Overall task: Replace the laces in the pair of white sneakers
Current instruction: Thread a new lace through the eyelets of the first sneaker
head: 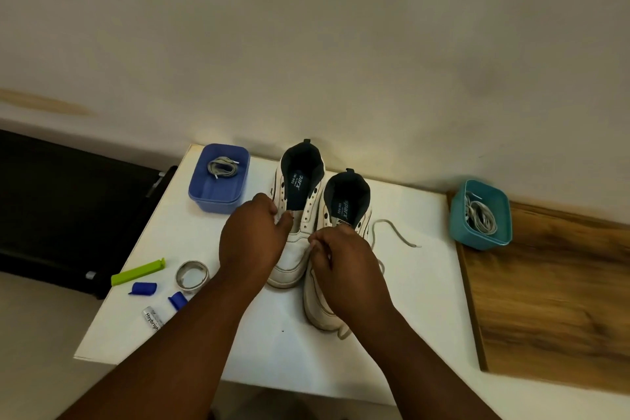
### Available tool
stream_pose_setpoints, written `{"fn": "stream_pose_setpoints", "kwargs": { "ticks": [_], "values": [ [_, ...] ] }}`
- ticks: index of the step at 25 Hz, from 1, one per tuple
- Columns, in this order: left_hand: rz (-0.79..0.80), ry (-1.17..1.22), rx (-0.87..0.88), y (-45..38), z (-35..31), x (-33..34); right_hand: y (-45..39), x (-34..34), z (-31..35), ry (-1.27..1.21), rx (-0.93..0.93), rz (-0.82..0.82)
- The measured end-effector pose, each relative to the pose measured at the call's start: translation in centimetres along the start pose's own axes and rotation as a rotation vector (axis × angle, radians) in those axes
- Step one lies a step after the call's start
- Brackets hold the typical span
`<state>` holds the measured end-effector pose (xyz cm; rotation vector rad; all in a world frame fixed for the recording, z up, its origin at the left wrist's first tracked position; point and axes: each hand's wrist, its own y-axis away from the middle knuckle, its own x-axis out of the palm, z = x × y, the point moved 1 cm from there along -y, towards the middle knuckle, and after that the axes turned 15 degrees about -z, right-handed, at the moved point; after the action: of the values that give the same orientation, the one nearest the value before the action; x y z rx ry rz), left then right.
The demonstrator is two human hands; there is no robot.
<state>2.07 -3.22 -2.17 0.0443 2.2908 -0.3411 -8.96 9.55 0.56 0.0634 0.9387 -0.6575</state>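
Two white sneakers stand side by side on the white table (392, 334), toes towards me. The left sneaker (300, 201) has bare eyelets with no lace in them. My left hand (252, 242) grips its left side near the eyelets. My right hand (344, 269) lies over the right sneaker (347, 204) and pinches something small at the left sneaker's edge; I cannot tell what. A grey lace (395, 232) trails from the right sneaker across the table to the right.
A blue tub (204, 194) with a coiled grey lace stands at the back left. A teal tub (484, 235) with several laces sits on a wooden board (545, 300) to the right. A green clip (136, 272), tape roll (192, 274), blue caps and a tube lie front left.
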Motion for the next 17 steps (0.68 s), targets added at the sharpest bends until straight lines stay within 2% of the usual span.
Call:
{"fn": "stream_pose_setpoints", "kwargs": {
  "ticks": [4,10,14,17],
  "values": [
    [-0.005,0.089,0.016,-0.8,1.1,-1.0,-0.2,0.2,0.4,-0.022,-0.035,-0.031],
    [0.163,0.192,-0.029,-0.5,2.3,-2.3,0.0,1.4,1.0,-0.107,-0.023,-0.03],
    [0.23,0.204,-0.024,-0.3,2.8,-3.1,0.1,2.5,1.4,0.099,-0.141,0.076],
    [0.269,0.192,0.006,-0.2,2.8,-3.5,0.4,2.3,1.8,0.22,-0.201,0.051]
  ]
}}
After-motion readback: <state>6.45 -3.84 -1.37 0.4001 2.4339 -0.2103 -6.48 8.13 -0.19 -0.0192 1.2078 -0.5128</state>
